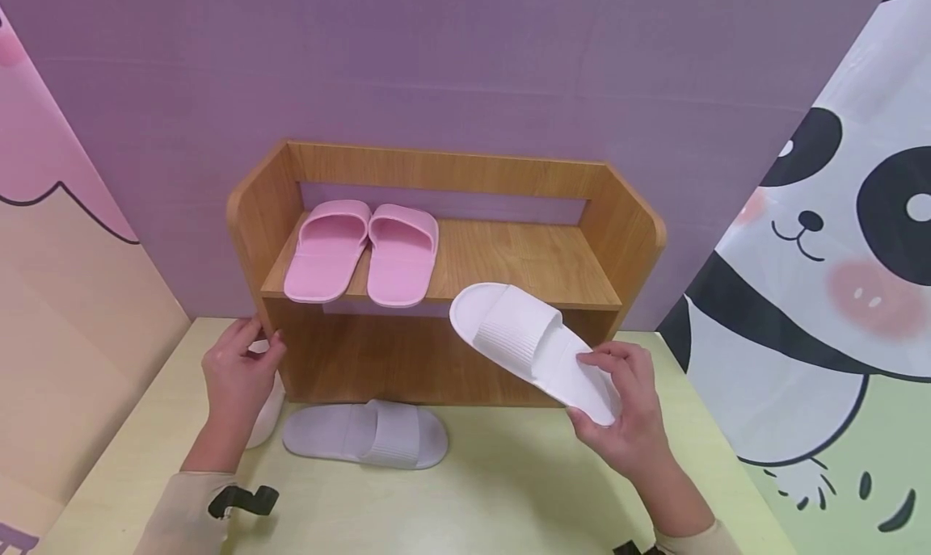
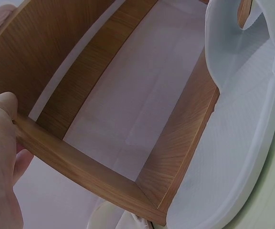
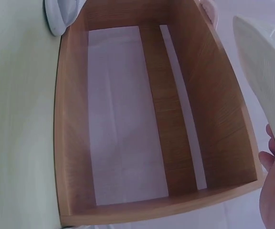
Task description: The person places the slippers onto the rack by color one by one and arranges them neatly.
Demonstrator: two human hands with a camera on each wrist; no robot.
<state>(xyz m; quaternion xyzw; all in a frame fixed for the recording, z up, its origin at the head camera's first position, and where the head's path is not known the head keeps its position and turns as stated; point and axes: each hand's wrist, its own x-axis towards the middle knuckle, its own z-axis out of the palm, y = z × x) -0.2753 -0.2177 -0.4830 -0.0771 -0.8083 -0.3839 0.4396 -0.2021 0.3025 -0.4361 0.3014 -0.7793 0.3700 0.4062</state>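
Note:
My right hand [image 1: 625, 409] holds a white slipper [image 1: 520, 329] by its heel end, thumb underneath and fingers on the insole. The slipper is raised and tilted in front of the right part of a wooden shoe rack [image 1: 531, 256], its toe pointing up and left. My left hand [image 1: 238, 369] grips the front edge of the rack's left side panel; in the left wrist view the thumb lies over that edge. A pair of pink slippers, a left one [image 1: 327, 260] and a right one [image 1: 403, 264], sits on the upper shelf. Another white slipper [image 1: 327, 432] lies sideways before the rack.
Beside the rack's left panel is a white object [image 1: 269, 416], mostly hidden by my left forearm. The rack stands on a pale table [image 1: 509, 498] against a purple backdrop [image 1: 451, 62]. A panda picture [image 1: 822, 240] covers the right wall.

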